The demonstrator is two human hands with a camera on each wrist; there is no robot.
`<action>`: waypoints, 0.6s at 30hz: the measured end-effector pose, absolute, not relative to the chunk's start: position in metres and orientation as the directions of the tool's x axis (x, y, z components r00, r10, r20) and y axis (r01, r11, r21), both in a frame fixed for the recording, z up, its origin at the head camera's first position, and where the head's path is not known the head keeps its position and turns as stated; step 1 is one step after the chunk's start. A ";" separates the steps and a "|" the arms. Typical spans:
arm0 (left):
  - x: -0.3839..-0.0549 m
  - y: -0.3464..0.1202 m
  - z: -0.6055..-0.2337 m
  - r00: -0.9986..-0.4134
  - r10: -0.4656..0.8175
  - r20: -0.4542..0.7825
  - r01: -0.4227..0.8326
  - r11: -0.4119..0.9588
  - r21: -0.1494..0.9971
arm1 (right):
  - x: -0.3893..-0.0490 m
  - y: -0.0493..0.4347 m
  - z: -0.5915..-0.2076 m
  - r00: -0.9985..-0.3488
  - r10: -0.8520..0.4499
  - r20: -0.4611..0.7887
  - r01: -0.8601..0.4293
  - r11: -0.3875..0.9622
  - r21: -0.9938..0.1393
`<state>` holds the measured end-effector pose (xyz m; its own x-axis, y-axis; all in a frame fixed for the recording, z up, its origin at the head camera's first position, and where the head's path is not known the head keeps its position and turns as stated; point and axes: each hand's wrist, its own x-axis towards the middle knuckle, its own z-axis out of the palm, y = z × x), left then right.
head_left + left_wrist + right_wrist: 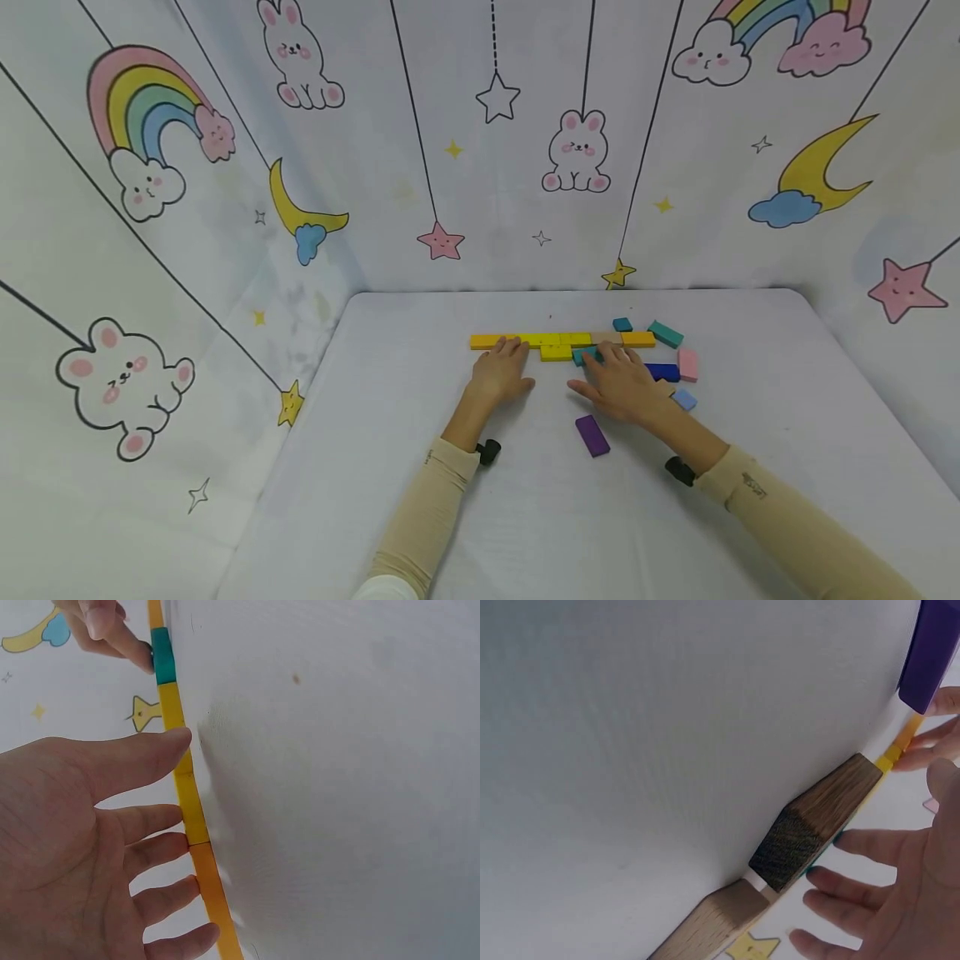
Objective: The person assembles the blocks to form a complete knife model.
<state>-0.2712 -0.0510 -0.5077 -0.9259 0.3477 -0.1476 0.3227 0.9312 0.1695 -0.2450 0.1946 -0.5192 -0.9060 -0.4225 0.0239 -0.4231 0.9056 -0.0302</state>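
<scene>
A straight row of yellow and orange blocks lies across the back of the table, with a tan block set in it. My left hand has its fingers fairly straight, fingertips right at the row's near edge; the left wrist view shows thumb and fingers spread along the row. In front of the row, a short yellow block and a teal block lie side by side. My right hand rests its extended fingers at the teal block, thumb held apart, partly covering that block.
Nearer me lies a purple block. Right of the right hand are a dark blue block, a pink block and a light blue block. Two teal blocks sit behind. Patterned cloth walls border the table.
</scene>
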 end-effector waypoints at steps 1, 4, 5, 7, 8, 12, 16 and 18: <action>-0.271 -0.051 -0.508 -0.926 0.347 -0.147 0.322 0.931 0.171 | -0.245 0.194 -0.520 -0.907 -0.420 0.027 -0.421 0.907 -0.030; -0.271 -0.051 -0.508 -0.927 0.345 -0.148 0.320 0.932 0.170 | -0.244 0.191 -0.520 -0.908 -0.418 0.035 -0.418 0.908 -0.020; -0.271 -0.051 -0.507 -0.927 0.345 -0.148 0.319 0.932 0.173 | -0.244 0.191 -0.519 -0.909 -0.416 0.034 -0.417 0.909 -0.016; -0.271 -0.051 -0.507 -0.926 0.345 -0.150 0.319 0.931 0.175 | -0.244 0.189 -0.519 -0.909 -0.415 0.036 -0.415 0.910 -0.010; -0.271 -0.052 -0.507 -0.926 0.346 -0.152 0.319 0.931 0.176 | -0.244 0.189 -0.519 -0.910 -0.414 0.036 -0.414 0.910 -0.007; -0.271 -0.052 -0.506 -0.923 0.350 -0.158 0.322 0.930 0.179 | -0.243 0.186 -0.518 -0.914 -0.404 0.031 -0.404 0.915 -0.006; -0.271 -0.052 -0.506 -0.922 0.351 -0.162 0.323 0.930 0.176 | -0.243 0.184 -0.516 -0.919 -0.393 0.020 -0.393 0.919 -0.007; -0.272 -0.052 -0.506 -0.922 0.351 -0.162 0.323 0.930 0.177 | -0.243 0.182 -0.516 -0.922 -0.387 0.017 -0.388 0.922 -0.005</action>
<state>-0.2718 -0.0523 -0.5059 -0.9224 0.3507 -0.1617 0.3225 0.9299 0.1768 -0.2431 0.1824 -0.5156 -0.9217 -0.3875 0.0171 -0.3876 0.9218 -0.0047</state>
